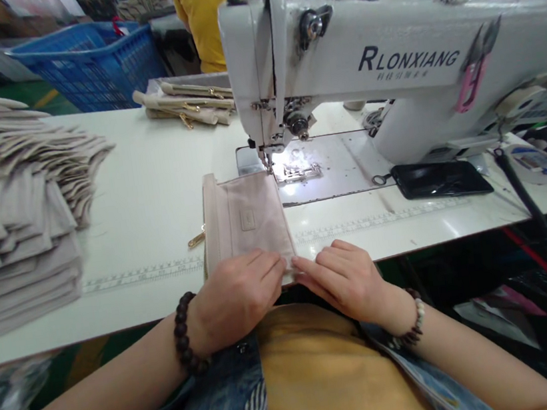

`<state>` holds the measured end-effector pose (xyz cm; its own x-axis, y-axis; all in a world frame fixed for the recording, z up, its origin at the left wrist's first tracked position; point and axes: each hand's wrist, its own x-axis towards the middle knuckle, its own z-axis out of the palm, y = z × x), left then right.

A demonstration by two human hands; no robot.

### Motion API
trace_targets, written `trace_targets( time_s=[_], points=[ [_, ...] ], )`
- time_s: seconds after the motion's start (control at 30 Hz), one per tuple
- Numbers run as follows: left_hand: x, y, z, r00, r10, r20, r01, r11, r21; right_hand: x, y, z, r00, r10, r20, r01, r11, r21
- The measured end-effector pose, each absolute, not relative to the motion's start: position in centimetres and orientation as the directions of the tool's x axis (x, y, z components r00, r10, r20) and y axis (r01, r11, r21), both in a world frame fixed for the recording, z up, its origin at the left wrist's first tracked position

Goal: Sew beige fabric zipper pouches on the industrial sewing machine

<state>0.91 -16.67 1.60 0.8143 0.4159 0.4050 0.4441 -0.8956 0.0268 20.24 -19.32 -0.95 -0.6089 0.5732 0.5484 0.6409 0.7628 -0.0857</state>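
- Beige zip pouch [257, 200] flat on table [138, 175], just fwd of both hands; long axis approx. fore-aft, R edge running from presser ft [269, 163] of sewing mach. [383, 42] back to fingertips.
- L hand [247, 292] nearer: over pouch's near end, fingers curled narrow, tips pinching near R corner.
- R hand [343, 278] outside R edge; fingertips narrow, apparently gripping same corner, thumb partly hidden.

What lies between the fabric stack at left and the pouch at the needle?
The head view shows white tabletop, a ruler scale, and the pouch's gold zipper pull.
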Motion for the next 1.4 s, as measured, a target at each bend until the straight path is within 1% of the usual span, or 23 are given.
trace_targets(
  time_s=[0.1,0.17,0.27,0.37,0.5,0.63,0.77,0.9,1.07,1.17,1.3,1.4],
  points=[
    [0.8,-16.9,1.6,0.77,0.442,0.46,0.474,-0.879,0.053,19.9,-18.9,-0.5,-0.65,0.512,0.561,0.606,0.795,-0.023],
    [0.6,-17.0,1.6,0.736,0.453,0.503,0.509,-0.86,0.031,19.8,-18.5,0.0,-0.674,0.468,0.572,0.584,0.811,0.024],
    [0.2,-17.0,1.9,0.735,0.4,0.547,0.5,-0.865,-0.039,19.8,-18.1,1.1,-0.69,0.411,0.596,0.558,0.826,0.075],
    [0.1,-16.6,2.2,0.762,0.34,0.552,0.452,-0.889,-0.078,19.8,-17.8,1.8,-0.701,0.395,0.594,0.542,0.836,0.083],
    [0.5,-16.0,1.9,0.805,0.31,0.506,0.409,-0.907,-0.096,19.7,-17.6,1.3,-0.731,0.438,0.524,0.533,0.845,0.038],
    [0.8,-15.2,1.2,0.842,0.317,0.436,0.402,-0.909,-0.115,19.5,-16.8,0.4,-0.759,0.493,0.425,0.538,0.843,-0.016],
    [0.7,-13.8,1.1,0.855,0.302,0.422,0.393,-0.908,-0.147,19.4,-15.6,0.3,-0.772,0.544,0.329,0.564,0.825,-0.039],
    [0.6,-12.2,1.2,0.871,0.288,0.398,0.386,-0.902,-0.192,19.4,-14.4,0.5,-0.789,0.564,0.243,0.575,0.817,-0.027],
    [0.5,-10.5,0.9,0.888,0.269,0.373,0.369,-0.901,-0.228,19.5,-12.7,1.1,-0.814,0.573,0.091,0.578,0.815,0.036],
    [0.3,-9.3,0.7,0.886,0.247,0.392,0.354,-0.907,-0.228,19.5,-11.6,1.4,-0.811,0.584,0.024,0.584,0.81,0.042],
    [0.1,-7.7,0.8,0.868,0.217,0.446,0.333,-0.921,-0.201,19.3,-10.1,1.5,-0.794,0.607,-0.028,0.607,0.794,0.03],
    [0.1,-6.5,0.9,0.866,0.212,0.453,0.336,-0.918,-0.212,19.2,-9.1,1.5,-0.78,0.625,-0.037,0.623,0.781,0.044]
  ],
)
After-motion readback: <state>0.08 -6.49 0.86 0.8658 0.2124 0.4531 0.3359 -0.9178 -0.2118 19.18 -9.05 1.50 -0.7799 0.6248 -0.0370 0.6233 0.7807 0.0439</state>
